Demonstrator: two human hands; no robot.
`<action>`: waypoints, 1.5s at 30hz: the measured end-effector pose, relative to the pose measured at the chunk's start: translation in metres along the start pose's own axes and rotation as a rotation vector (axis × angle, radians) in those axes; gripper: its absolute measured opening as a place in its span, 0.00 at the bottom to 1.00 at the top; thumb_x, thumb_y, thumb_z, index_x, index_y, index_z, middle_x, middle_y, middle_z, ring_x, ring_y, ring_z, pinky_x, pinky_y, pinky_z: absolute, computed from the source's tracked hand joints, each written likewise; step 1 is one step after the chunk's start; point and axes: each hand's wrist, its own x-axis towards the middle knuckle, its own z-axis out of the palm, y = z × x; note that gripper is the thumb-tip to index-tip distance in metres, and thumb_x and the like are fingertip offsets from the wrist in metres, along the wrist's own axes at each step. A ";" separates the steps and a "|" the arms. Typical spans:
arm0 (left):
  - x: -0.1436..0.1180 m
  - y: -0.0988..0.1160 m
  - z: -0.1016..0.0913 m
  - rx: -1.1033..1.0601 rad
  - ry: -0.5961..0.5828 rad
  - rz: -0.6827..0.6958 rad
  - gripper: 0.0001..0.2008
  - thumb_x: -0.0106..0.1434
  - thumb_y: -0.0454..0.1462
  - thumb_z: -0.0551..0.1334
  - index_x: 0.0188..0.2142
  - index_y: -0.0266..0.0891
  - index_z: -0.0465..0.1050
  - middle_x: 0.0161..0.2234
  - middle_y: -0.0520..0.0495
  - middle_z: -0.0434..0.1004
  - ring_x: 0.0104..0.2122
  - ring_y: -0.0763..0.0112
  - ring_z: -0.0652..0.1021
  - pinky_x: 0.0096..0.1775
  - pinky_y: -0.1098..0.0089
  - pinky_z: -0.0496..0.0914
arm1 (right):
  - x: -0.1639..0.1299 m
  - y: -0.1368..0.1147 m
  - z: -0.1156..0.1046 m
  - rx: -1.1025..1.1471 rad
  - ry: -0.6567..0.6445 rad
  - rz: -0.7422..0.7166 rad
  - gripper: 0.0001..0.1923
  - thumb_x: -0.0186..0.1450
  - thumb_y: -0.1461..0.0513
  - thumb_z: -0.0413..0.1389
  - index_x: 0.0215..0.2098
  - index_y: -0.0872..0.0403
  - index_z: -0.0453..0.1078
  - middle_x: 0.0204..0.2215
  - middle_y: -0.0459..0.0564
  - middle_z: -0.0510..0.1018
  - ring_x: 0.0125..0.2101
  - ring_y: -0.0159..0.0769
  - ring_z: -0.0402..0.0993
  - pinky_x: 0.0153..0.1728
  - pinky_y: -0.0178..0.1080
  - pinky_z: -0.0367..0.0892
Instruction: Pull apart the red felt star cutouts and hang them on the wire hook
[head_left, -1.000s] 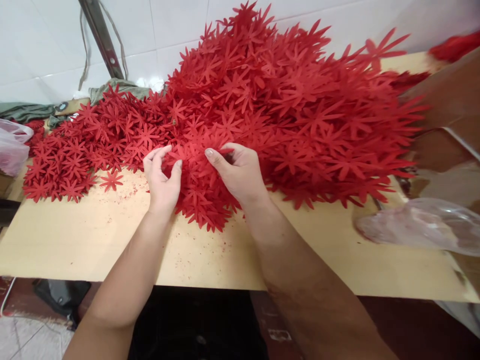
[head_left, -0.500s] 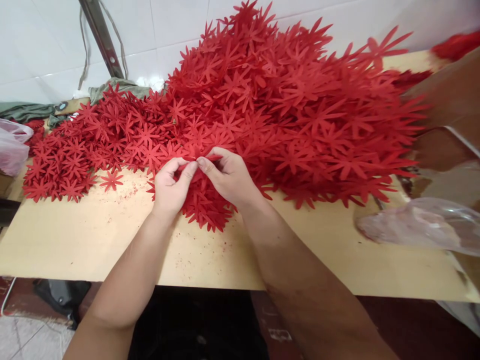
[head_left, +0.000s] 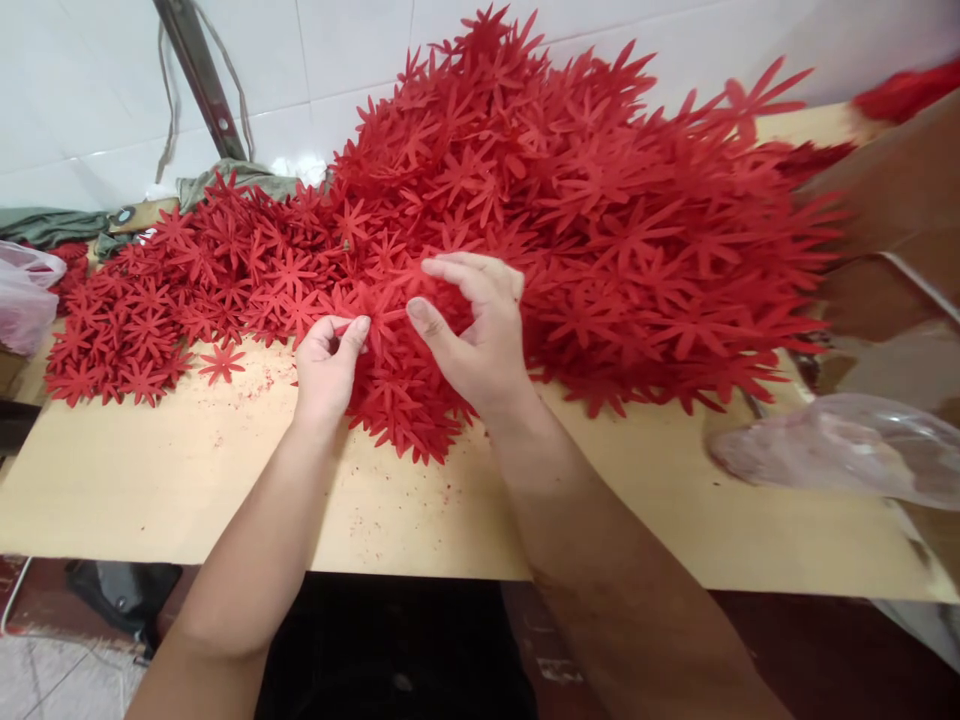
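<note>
A red flower-shaped cutout (head_left: 375,318) is pinched at one petal by the left hand (head_left: 324,368), closed on it at the near edge of the cutout heap (head_left: 570,200). The right hand (head_left: 480,330) is held half open just beside it, fingers spread over the heap. Single pieces are best peeled slowly, so that neighbours are not dragged onto the surface (head_left: 187,480)

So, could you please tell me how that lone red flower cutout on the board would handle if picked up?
The cutout lies flat and thin, so it is probably very light. Its narrow petals likely flex, and may snag others in the pile.
</note>
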 end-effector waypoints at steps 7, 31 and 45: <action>-0.003 -0.002 0.005 -0.030 -0.086 -0.013 0.22 0.45 0.51 0.70 0.19 0.37 0.63 0.17 0.59 0.62 0.19 0.83 0.61 0.24 0.77 0.59 | -0.004 -0.011 0.009 0.448 -0.360 0.260 0.19 0.56 0.47 0.60 0.23 0.54 0.65 0.22 0.45 0.71 0.26 0.31 0.67 0.31 0.38 0.66; 0.006 -0.020 -0.007 0.380 0.009 0.294 0.08 0.57 0.36 0.63 0.37 0.40 0.75 0.38 0.46 0.74 0.39 0.71 0.74 0.45 0.67 0.69 | 0.004 -0.002 0.002 0.420 -0.104 0.408 0.25 0.58 0.45 0.57 0.19 0.51 0.53 0.13 0.40 0.59 0.15 0.24 0.55 0.18 0.34 0.51; -0.001 -0.005 0.000 -0.022 -0.031 0.082 0.15 0.50 0.48 0.69 0.28 0.40 0.75 0.25 0.55 0.74 0.26 0.79 0.72 0.34 0.74 0.69 | -0.002 -0.014 0.007 0.453 -0.489 0.267 0.28 0.59 0.39 0.49 0.20 0.53 0.53 0.18 0.40 0.58 0.21 0.25 0.53 0.26 0.35 0.54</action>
